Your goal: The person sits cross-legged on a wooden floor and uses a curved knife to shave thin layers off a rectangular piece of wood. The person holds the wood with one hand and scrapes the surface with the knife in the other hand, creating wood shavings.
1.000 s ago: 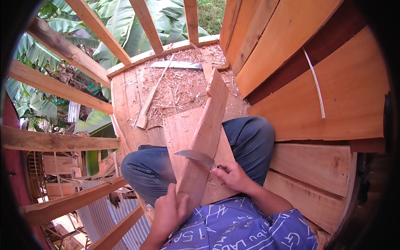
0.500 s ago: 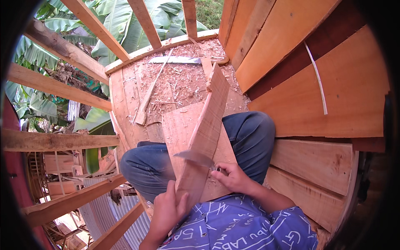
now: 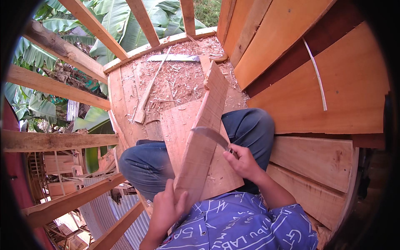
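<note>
A wooden board [image 3: 199, 156] stands on edge at a slant, its near end close to my shirt and its far end past my knees. My left hand [image 3: 170, 205] grips the near end, thumb on one face and fingers round the other. In my right hand [image 3: 242, 162] is the handle of a knife with a curved steel blade [image 3: 211, 135]. The blade crosses the upright board, its tip near the board's left edge. Beneath lies a wider flat board [image 3: 177, 123] across my lap.
Wood shavings [image 3: 187, 85] cover the floor ahead, with a thin wooden strip [image 3: 152, 91] and a long pale blade-like piece [image 3: 173, 58] among them. Slatted wooden rails [image 3: 62, 141] stand at left. Plank walls [image 3: 321, 87] rise at right, a pale strip [image 3: 316, 73] against them.
My right hand has moved forward and to the right, carrying the knife farther up the board. The left hand keeps its hold near the board's end.
</note>
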{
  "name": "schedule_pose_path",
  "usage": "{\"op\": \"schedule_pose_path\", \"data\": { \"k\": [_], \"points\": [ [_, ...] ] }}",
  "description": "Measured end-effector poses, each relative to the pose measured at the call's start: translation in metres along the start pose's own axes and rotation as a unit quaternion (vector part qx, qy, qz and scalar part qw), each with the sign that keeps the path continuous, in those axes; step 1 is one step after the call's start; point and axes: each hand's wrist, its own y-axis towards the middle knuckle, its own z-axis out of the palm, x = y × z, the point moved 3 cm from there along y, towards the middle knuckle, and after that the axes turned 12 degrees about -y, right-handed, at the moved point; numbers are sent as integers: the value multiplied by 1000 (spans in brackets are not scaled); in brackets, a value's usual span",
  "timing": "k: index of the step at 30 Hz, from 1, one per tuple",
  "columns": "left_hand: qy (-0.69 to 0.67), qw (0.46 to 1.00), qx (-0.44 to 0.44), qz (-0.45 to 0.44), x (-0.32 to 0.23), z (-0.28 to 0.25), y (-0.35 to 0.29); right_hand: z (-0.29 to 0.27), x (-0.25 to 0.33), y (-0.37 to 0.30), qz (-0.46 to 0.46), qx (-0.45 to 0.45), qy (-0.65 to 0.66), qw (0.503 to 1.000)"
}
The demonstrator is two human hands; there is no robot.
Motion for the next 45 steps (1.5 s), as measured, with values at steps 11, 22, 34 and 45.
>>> {"op": "schedule_pose_path", "data": {
  "k": [11,22,34,45],
  "points": [
    [-31,999,-4,-4,9,0,1,34,23,-11,-106,67,-171,977],
    [-47,997,-25,55,21,5,0,-1,3,31,30,-107,-251,962],
    [-55,995,-27,73,27,4,3,42,15,5,-60,35,-309,949],
    [-17,1000,-7,11,12,3,-1,-7,11,35,15,-94,-269,958]
  ]
}}
